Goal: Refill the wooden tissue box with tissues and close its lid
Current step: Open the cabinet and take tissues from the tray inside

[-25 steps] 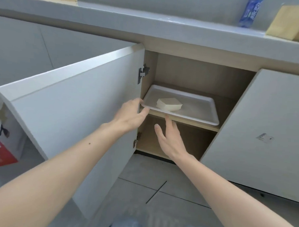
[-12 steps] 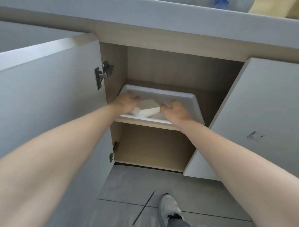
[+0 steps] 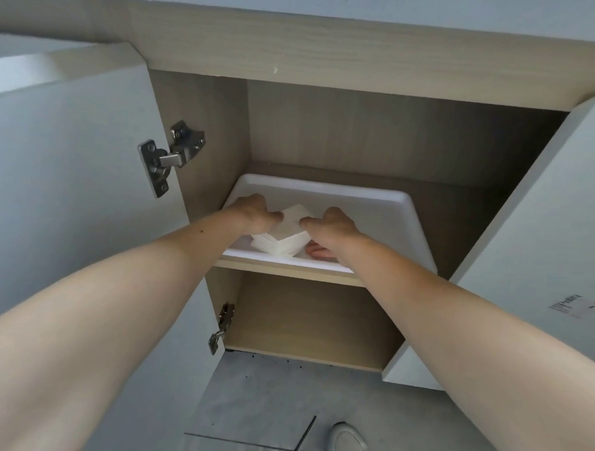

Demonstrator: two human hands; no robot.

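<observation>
**Both hands on tissue stack inside cabinet**

Reaching into open cabinet (image 3: 361, 132), both arms extended. Left hand (image 3: 252, 213) clasped on left side of white tissue stack (image 3: 282, 238), right hand (image 3: 330, 226) closed around right side, fingers tucked beneath. Stack resting in white tray (image 3: 392, 212) on upper shelf (image 3: 287, 271). Left door (image 3: 69, 181) swung wide on metal hinge (image 3: 169, 156). Grey shoe (image 3: 351, 446) on tiled floor (image 3: 265, 394) below.

Left arm: bare, stretched forward and up from the lower left.
Left hand (image 3: 254, 212): knuckles up, fingers curled down.
Right arm: bare, reaching in from the lower right.
Right hand (image 3: 330, 226): palm down, fingers curled, fingertips partly hidden.
</observation>
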